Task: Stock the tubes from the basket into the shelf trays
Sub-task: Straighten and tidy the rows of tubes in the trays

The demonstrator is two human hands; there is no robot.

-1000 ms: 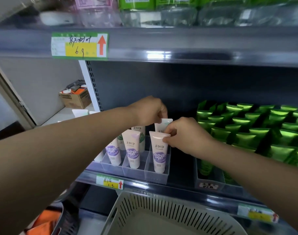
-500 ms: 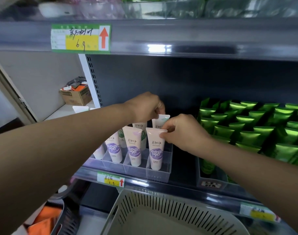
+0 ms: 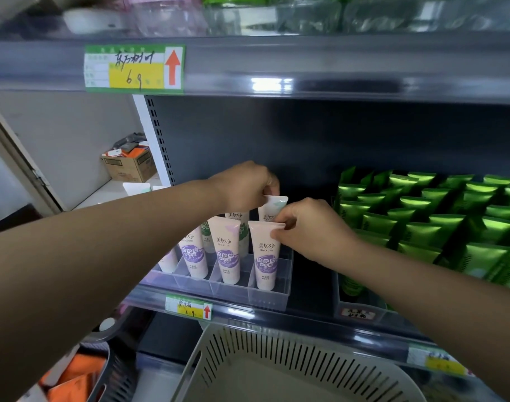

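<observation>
Dim shelf recess (image 3: pixel 306 134), glare streak on upper shelf edge (image 3: pixel 272 82), blurred, curved margins.

Pale tubes (image 3: pixel 226 250) in the clear divided tray (image 3: pixel 272 297), centre: seven showing, four in front, three behind. Green tubes (image 3: pixel 419 233), right: dozens in packed rows, exact count unclear, some cut off by the frame edge. Hands: two, left hand (image 3: pixel 245 184) and right hand (image 3: pixel 312 227). Yellow price tags: three, upper left (image 3: pixel 135 68), lower centre (image 3: pixel 188 306), lower right (image 3: pixel 438 362). Dark label (image 3: pixel 358 313): one. Baskets: two, beige basket (image 3: pixel 277 361) bottom centre, dark basket (image 3: pixel 114 378) lower left. Cardboard box (image 3: pixel 129 166), left: one.
</observation>
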